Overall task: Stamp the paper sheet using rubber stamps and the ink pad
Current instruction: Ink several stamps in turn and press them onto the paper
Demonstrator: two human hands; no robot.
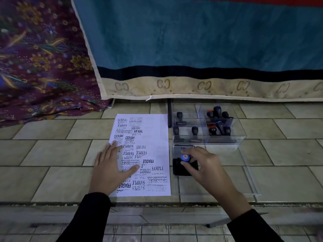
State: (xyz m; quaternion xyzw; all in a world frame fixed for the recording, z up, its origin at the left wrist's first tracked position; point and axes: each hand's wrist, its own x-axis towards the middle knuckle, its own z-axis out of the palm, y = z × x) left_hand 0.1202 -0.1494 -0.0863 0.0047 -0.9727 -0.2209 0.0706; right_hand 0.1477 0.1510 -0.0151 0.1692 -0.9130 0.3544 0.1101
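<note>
Since only the head view is given, everything is read from above and slightly behind the hands. On the tiled counter [52,154] the paper sheet [153,152] lies straight in front of the person, already crowded with black impressions such as SAMPLE, FRAGILE, EXPRESS and AIR MAIL, though a strip along its right side and upper right corner looks mostly bare. The left hand [111,165] lies flat on the sheet's left half, fingers straight and slightly spread, palm down. I judge it is there to pin the paper so that it cannot slide or lift with a stamp.

Just beside the sheet's right edge sits the ink pad [178,170], its lid [180,150] folded back away from the person, so the dark pad faces up within easy reach. The right hand [206,165] pinches a blue-topped stamp [185,157] between thumb and fingertips, holding it upright over the pad. Whether its face touches the ink is hidden by the handle and fingers. Inking appears to be the step in hand, with the press onto paper to come.

Behind the pad stands a clear divided box [242,135] holding the other stamps [218,112] upright by compartment, handles up for quick picking. A blue towel [192,41] hangs at the back.
</note>
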